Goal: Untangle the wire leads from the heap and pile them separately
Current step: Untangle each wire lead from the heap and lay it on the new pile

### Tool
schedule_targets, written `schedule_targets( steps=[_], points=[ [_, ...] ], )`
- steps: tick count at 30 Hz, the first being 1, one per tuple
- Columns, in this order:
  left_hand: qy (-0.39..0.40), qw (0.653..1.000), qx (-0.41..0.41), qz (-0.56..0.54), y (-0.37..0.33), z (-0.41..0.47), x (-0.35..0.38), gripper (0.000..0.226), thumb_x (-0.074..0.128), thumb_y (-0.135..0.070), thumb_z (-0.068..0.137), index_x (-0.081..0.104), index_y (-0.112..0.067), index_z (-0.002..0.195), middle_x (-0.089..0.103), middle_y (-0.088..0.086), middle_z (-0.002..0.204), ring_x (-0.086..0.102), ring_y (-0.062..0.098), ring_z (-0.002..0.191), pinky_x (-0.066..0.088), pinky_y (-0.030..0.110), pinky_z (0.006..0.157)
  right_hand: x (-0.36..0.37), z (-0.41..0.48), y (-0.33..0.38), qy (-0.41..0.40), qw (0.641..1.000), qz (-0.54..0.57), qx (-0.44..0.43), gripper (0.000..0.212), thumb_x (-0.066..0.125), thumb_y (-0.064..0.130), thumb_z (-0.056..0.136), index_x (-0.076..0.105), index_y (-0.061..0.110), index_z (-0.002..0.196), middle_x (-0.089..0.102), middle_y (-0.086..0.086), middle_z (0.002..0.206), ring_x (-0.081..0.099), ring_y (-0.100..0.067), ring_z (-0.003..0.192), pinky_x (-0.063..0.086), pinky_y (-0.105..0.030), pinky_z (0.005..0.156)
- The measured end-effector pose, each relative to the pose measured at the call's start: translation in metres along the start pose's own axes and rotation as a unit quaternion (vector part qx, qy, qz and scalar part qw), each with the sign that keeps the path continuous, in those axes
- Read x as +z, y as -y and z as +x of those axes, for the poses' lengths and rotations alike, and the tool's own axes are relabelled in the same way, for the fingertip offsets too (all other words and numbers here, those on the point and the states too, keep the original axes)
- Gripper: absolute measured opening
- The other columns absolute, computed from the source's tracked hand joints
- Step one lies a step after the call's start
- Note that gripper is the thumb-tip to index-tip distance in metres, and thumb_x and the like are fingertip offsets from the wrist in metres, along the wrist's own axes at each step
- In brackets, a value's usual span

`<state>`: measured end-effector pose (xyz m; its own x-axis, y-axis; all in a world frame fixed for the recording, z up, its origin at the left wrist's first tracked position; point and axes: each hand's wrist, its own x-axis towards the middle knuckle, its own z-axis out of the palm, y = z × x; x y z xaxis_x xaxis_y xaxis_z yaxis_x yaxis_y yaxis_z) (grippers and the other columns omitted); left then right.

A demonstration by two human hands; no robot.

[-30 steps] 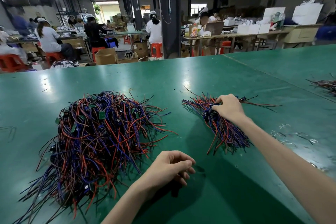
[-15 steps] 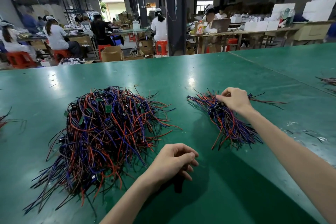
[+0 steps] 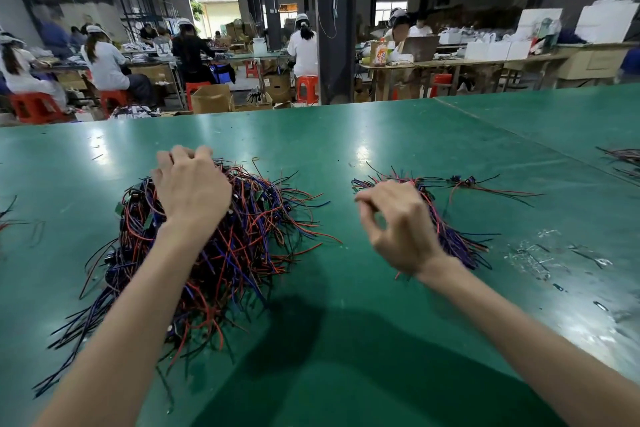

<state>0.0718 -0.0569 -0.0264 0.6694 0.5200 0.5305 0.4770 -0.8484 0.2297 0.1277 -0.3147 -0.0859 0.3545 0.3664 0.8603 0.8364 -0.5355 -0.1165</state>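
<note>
A big tangled heap of red, blue and black wire leads lies on the green table at the left. My left hand is on top of the heap, its fingers curled down into the far side, so any grip is hidden. A smaller, flatter pile of separated leads lies to the right. My right hand hovers just in front of that pile, thumb and forefinger pinched together, with no wire visible in them.
More wire leads lie at the table's far right edge, and a few wire ends at the left edge. Small scraps are scattered right of the sorted pile. Beyond the table, people sit at other benches.
My left hand has gone from resting near the table's front edge up onto the heap. My right hand has lifted off the separated pile and drawn back toward the left.
</note>
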Motion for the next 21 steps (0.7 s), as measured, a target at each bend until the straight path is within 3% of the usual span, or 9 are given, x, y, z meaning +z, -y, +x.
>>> schedule_targets(
  steps=[3, 5, 8, 14, 18, 21],
  points=[
    [0.120, 0.988, -0.013, 0.094, 0.000, 0.010, 0.001, 0.015, 0.054, -0.015, 0.087, 0.059, -0.004, 0.097, 0.059, 0.023, 0.112, 0.051, 0.038, 0.109, 0.041, 0.043, 0.096, 0.016, -0.019, 0.011, 0.066, 0.998, 0.007, -0.019, 0.006, 0.062, 0.007, 0.080, 0.067, 0.006, 0.077, 0.063, -0.006, 0.068, 0.057, -0.025, 0.063, 0.045, -0.038, 0.064],
    [0.118, 0.987, 0.001, 0.107, 0.002, 0.010, 0.004, 0.005, 0.056, -0.004, 0.082, 0.060, -0.001, 0.085, 0.064, 0.020, 0.100, 0.058, 0.037, 0.096, 0.049, 0.040, 0.084, 0.020, -0.025, 0.009, 0.091, 0.996, 0.011, -0.008, 0.003, 0.065, 0.005, 0.078, 0.067, 0.006, 0.076, 0.063, -0.006, 0.066, 0.057, -0.025, 0.060, 0.047, -0.038, 0.061],
    [0.077, 0.994, 0.012, 0.081, 0.008, 0.010, 0.008, 0.019, 0.056, 0.000, 0.082, 0.070, -0.003, 0.094, 0.067, 0.020, 0.092, 0.061, 0.038, 0.086, 0.047, 0.037, 0.067, 0.019, -0.027, 0.004, 0.097, 0.995, 0.020, 0.025, 0.004, 0.065, 0.003, 0.078, 0.067, 0.005, 0.075, 0.064, -0.006, 0.067, 0.058, -0.026, 0.060, 0.046, -0.037, 0.060],
    [-0.068, 0.996, 0.024, -0.045, 0.008, 0.014, -0.013, 0.021, 0.051, -0.006, 0.093, 0.065, 0.004, 0.104, 0.064, 0.028, 0.093, 0.059, 0.043, 0.085, 0.048, 0.048, 0.072, 0.019, -0.033, 0.005, 0.086, 0.994, 0.035, 0.053, 0.005, 0.064, 0.004, 0.078, 0.068, 0.005, 0.075, 0.066, -0.005, 0.067, 0.059, -0.026, 0.060, 0.045, -0.036, 0.061],
    [-0.218, 0.963, 0.076, -0.141, -0.006, 0.011, -0.043, 0.024, 0.050, -0.011, 0.096, 0.062, 0.000, 0.113, 0.064, 0.028, 0.105, 0.059, 0.044, 0.092, 0.045, 0.048, 0.074, 0.024, -0.035, 0.009, 0.083, 0.992, 0.060, 0.077, 0.006, 0.063, 0.004, 0.081, 0.069, 0.006, 0.079, 0.068, -0.004, 0.071, 0.060, -0.024, 0.064, 0.047, -0.036, 0.065],
    [-0.233, 0.923, 0.122, -0.280, -0.025, 0.000, -0.054, 0.021, 0.054, -0.016, 0.095, 0.062, -0.005, 0.111, 0.070, 0.015, 0.099, 0.066, 0.029, 0.083, 0.049, 0.032, 0.071, 0.026, -0.033, 0.013, 0.091, 0.972, 0.150, 0.159, 0.009, 0.062, 0.006, 0.086, 0.070, 0.006, 0.082, 0.068, -0.001, 0.073, 0.056, -0.011, 0.064, 0.046, -0.028, 0.066]
  ],
)
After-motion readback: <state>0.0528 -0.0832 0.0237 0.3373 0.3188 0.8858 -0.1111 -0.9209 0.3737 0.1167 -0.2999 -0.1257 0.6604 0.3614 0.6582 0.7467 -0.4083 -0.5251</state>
